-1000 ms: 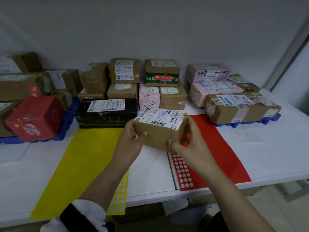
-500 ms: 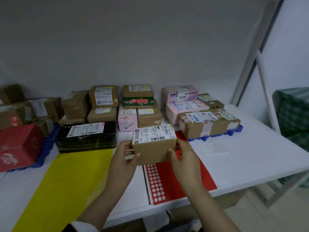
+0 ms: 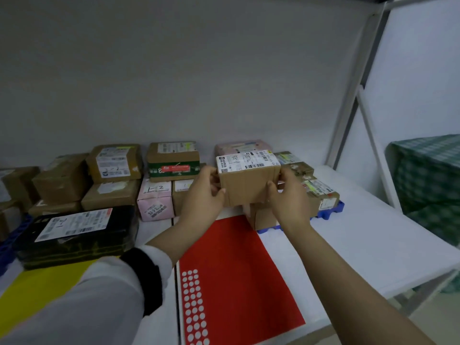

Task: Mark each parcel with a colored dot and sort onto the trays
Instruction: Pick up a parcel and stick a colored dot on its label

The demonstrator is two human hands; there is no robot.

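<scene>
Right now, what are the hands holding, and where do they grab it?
A brown parcel with a white label on top. The left hand grips its left end, the right hand its right end, thumbs on the near face.

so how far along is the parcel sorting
Done: some parcels already sit on the right blue tray, and the red sticker sheet shows white spots where dots look peeled off. In hand: the left hand and right hand hold a brown parcel above that tray. Left: the boxes against the wall and the black parcel look unsorted.
</scene>
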